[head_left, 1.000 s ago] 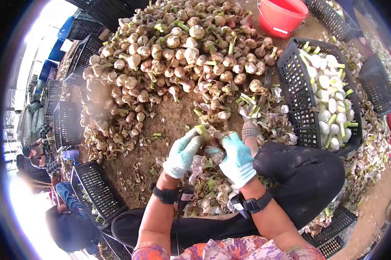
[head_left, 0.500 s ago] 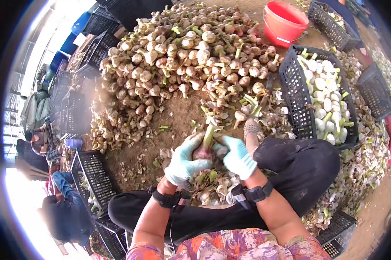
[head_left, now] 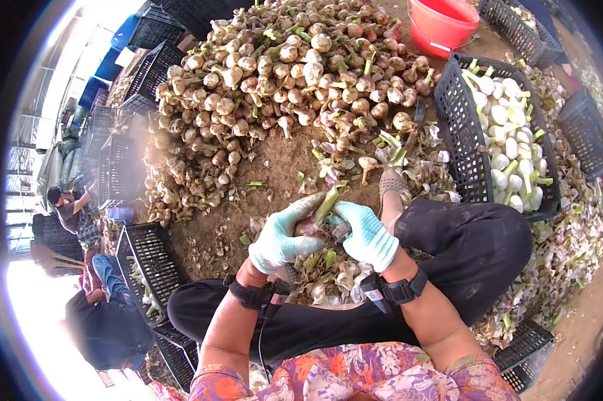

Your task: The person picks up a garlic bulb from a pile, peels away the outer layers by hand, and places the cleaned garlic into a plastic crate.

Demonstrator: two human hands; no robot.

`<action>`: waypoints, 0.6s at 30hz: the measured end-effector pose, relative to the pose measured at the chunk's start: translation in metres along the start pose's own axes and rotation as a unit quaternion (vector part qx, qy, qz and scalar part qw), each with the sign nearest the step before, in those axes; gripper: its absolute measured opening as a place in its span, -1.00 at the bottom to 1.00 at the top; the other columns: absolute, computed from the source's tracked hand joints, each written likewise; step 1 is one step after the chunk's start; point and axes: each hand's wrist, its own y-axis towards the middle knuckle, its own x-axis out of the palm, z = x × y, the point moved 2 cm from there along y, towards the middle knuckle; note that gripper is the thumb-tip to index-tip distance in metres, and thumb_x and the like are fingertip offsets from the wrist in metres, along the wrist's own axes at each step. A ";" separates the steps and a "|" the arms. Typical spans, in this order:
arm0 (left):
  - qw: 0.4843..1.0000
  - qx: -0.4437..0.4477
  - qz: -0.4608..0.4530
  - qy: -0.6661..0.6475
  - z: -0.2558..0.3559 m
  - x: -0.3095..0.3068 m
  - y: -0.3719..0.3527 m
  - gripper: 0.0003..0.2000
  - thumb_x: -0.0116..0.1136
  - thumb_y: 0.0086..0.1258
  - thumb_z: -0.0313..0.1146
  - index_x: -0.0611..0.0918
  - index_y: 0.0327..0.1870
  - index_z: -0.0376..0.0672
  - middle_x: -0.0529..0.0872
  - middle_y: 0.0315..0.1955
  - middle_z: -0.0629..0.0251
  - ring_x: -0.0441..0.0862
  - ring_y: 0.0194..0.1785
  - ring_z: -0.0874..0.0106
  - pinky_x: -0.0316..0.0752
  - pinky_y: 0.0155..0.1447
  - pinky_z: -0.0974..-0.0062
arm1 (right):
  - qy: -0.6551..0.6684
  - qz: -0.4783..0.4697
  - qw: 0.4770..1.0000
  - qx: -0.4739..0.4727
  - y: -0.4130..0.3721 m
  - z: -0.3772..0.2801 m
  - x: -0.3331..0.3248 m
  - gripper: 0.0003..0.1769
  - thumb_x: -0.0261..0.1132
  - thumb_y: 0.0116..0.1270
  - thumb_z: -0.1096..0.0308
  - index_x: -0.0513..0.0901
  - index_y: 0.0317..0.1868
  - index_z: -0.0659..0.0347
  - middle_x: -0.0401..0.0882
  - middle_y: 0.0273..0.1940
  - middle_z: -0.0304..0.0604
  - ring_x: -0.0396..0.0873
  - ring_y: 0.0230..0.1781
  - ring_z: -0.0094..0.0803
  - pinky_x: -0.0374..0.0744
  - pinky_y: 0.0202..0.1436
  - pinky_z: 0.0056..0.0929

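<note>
My gloved left hand (head_left: 283, 235) is wrapped round a garlic bulb (head_left: 309, 227) with purplish, dirty skin. Its thick green stem (head_left: 327, 204) points up and to the right, between both hands. My right hand (head_left: 366, 235), also in a pale green glove, is closed against the right side of the bulb and stem; its fingertips are partly hidden. Loose peelings (head_left: 338, 281) lie on the ground below the hands. Beyond them rises a big heap of unpeeled garlic (head_left: 275, 87). To the right stands a black crate (head_left: 460, 134) holding peeled white garlic bulbs (head_left: 509, 144).
A red bucket (head_left: 442, 30) stands behind the crate. Other black crates (head_left: 151, 267) line the left side, where two people (head_left: 107, 327) sit or crouch. My crossed legs (head_left: 462, 260) frame the work area. Husks (head_left: 549, 267) cover the ground at right.
The garlic bulb has turned in my hands, and its stem now leans further right. Both hands stay close together round it. The view has shifted slightly.
</note>
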 end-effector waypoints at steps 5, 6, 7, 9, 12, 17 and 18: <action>0.991 0.063 -0.007 0.119 -0.012 -0.006 0.005 -0.29 0.26 -0.13 -0.51 0.30 0.20 -0.31 0.42 0.08 0.22 0.34 0.13 0.45 0.17 0.23 0.55 | 0.061 0.024 0.998 -0.006 0.002 0.010 0.000 -0.77 0.16 0.03 0.55 0.52 -0.23 0.34 0.55 -0.39 0.03 0.53 -0.41 -0.22 0.48 -0.31 -0.40; 0.991 0.061 -0.008 0.118 -0.013 -0.004 0.004 -0.29 0.26 -0.13 -0.51 0.30 0.20 -0.31 0.42 0.08 0.22 0.34 0.13 0.45 0.17 0.23 0.55 | 0.085 0.009 0.996 -0.010 0.002 0.007 -0.002 -0.80 0.15 0.06 0.54 0.53 -0.24 0.32 0.55 -0.42 0.00 0.53 -0.43 -0.29 0.47 -0.31 -0.42; 0.990 0.071 -0.010 0.122 -0.012 -0.001 0.003 -0.29 0.26 -0.13 -0.49 0.30 0.19 -0.31 0.44 0.05 0.18 0.38 0.10 0.42 0.21 0.21 0.52 | 0.085 0.010 0.996 -0.008 0.000 0.006 -0.002 -0.80 0.15 0.06 0.54 0.53 -0.24 0.32 0.55 -0.42 0.00 0.53 -0.43 -0.29 0.47 -0.31 -0.42; 0.988 0.085 -0.012 0.127 -0.009 0.002 0.004 -0.29 0.25 -0.14 -0.47 0.31 0.19 -0.32 0.46 0.02 0.15 0.42 0.07 0.38 0.25 0.19 0.50 | 0.084 0.039 0.996 0.015 0.000 0.006 -0.005 -0.82 0.14 0.07 0.54 0.54 -0.27 0.31 0.55 -0.47 -0.06 0.49 -0.47 -0.42 0.47 -0.32 -0.46; 0.951 -0.008 -0.022 -0.310 -0.009 0.005 -0.002 -0.33 0.14 -0.05 -0.43 0.25 0.19 -0.34 0.52 -0.12 -0.05 0.58 -0.36 0.24 0.51 -0.45 0.50 | 0.148 0.037 0.987 0.046 -0.002 0.004 -0.006 -0.82 0.09 0.09 0.56 0.53 -0.26 0.33 0.56 -0.48 -0.09 0.44 -0.49 -0.52 0.45 -0.34 -0.53; 0.864 -0.006 -0.086 -0.495 -0.026 0.010 0.007 -0.24 0.17 0.07 -0.10 0.11 0.26 -0.20 0.40 0.04 0.02 0.54 -0.17 0.22 0.57 -0.33 0.36 | 0.158 0.106 0.977 0.093 -0.003 -0.010 -0.005 -0.79 0.05 0.12 0.57 0.52 -0.22 0.37 0.56 -0.43 -0.09 0.46 -0.44 -0.55 0.44 -0.33 -0.56; 0.903 -0.008 0.008 -0.429 -0.028 0.012 0.008 -0.22 0.21 0.05 -0.09 0.12 0.27 -0.19 0.40 0.04 0.06 0.53 -0.14 0.24 0.58 -0.32 0.38 | 0.235 0.114 0.960 0.101 -0.002 0.001 -0.001 -0.80 0.07 0.13 0.56 0.52 -0.21 0.38 0.57 -0.41 -0.08 0.48 -0.41 -0.54 0.45 -0.31 -0.57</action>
